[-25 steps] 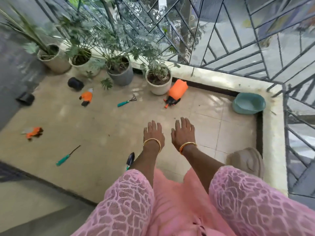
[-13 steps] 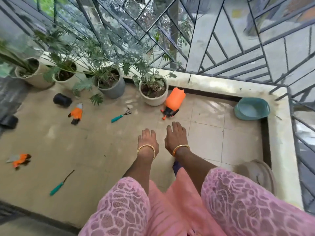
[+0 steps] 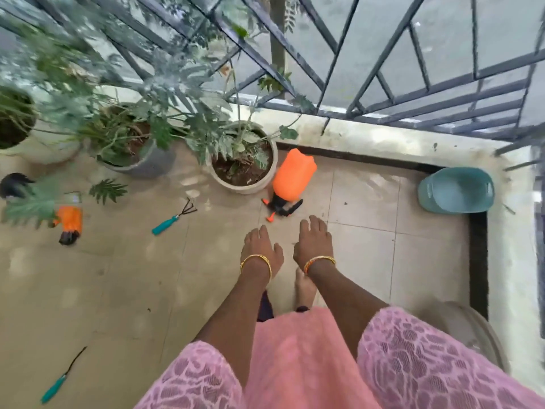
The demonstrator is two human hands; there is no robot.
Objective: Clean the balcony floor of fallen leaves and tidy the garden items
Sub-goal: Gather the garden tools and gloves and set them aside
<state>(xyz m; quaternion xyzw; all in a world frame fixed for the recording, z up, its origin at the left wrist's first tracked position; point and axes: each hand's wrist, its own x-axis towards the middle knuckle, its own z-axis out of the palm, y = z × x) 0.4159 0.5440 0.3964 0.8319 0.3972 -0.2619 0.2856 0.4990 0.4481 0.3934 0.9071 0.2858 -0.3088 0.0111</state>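
Observation:
My left hand (image 3: 261, 249) and my right hand (image 3: 313, 242) are held out side by side above the tiled floor, fingers straight, holding nothing. Just beyond my right hand's fingertips an orange spray bottle (image 3: 293, 177) lies on its side with its black nozzle toward me. A teal-handled hand rake (image 3: 172, 217) lies to the left of my hands. A second teal-handled tool (image 3: 59, 380) lies at the lower left. A small orange sprayer (image 3: 70, 221) lies on the floor at the far left. A fallen green leaf (image 3: 107, 188) rests near the pots.
Several potted plants, one in a white pot (image 3: 244, 188) and one in a grey pot (image 3: 147, 165), line the railing wall. A teal basin (image 3: 455, 190) sits in the right corner by the ledge. A beige round object (image 3: 472, 329) stands at the lower right. A black pot (image 3: 13, 184) lies at the far left.
The view has moved forward and tilted down toward the right corner; the orange spray bottle and pots are now closer. Both hands stay outstretched and hold nothing.

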